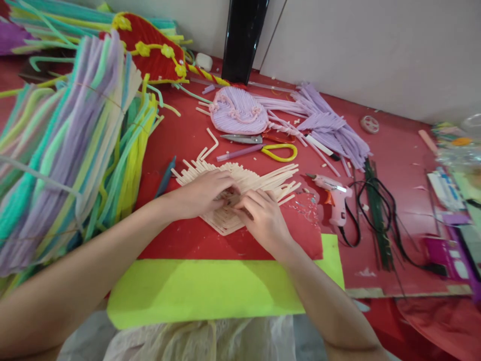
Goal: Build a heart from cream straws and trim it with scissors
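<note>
A fan-shaped piece made of cream pipe cleaners (224,225) lies on the red work surface, its loose ends spreading to the back and right. My left hand (205,193) rests over its left side, fingers curled inward at the middle. From the right, my right hand (266,220) pinches at the centre of the piece, thumb and forefinger close together. The fingertips of both hands almost meet there and partly cover the layered strips. Just behind lie yellow-handled scissors (280,152) and a bent cream pipe cleaner (212,143).
Bundled coloured pipe cleaners (56,165) rise at the left. A finished lilac piece (238,110) and lilac strips (334,130) lie at the back. On the right are a pink glue gun (338,205), its black cord and green stems (378,220). A yellow-green sheet (210,291) covers the front edge.
</note>
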`<state>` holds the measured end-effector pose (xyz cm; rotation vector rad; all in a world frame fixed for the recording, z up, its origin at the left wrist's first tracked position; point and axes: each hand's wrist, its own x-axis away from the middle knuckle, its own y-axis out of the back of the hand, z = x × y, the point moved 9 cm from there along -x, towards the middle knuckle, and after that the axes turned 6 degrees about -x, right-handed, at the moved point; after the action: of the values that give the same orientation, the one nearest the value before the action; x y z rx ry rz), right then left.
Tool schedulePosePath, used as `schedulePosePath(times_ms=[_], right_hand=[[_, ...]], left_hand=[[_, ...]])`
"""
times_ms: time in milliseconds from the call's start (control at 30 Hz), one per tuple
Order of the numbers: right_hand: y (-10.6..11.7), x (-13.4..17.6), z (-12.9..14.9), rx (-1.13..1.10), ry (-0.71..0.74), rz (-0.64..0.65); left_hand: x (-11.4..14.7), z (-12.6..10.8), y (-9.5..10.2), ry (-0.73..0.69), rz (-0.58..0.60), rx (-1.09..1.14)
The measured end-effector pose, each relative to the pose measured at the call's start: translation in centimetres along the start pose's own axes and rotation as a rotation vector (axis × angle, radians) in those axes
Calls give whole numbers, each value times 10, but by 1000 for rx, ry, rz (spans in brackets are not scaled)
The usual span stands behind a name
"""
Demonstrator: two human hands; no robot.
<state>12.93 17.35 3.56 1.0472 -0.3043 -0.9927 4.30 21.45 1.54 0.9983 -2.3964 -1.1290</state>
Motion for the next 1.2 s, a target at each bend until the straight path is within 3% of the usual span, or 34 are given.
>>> schedulePosePath(times_ms=[167, 333, 433, 600, 733, 933, 1100, 1200], right_hand=[[29, 1, -19, -57, -74, -167], [80, 18, -66, 11, -335, -457], [94, 28, -86, 69, -418, -537], [78, 15, -79, 60, -263, -408], [57, 2, -64, 72, -166, -293], [40, -2, -71, 52, -197, -214], [33, -3, -84, 54, -245, -206], [33, -8, -80, 115, -255, -203]], left_hand=[[0, -2, 3, 58, 8, -14], [-1, -1, 4, 30, -29, -22], [-1, 0, 5, -7, -104, -58], [6, -9, 11, -61, -270, -220], [11, -25, 12, -132, -326, -434], [15, -56, 5, -294, -319, -686], [22, -97, -1, -476, -362, -809], [22, -113, -1, -485, -338, -815]])
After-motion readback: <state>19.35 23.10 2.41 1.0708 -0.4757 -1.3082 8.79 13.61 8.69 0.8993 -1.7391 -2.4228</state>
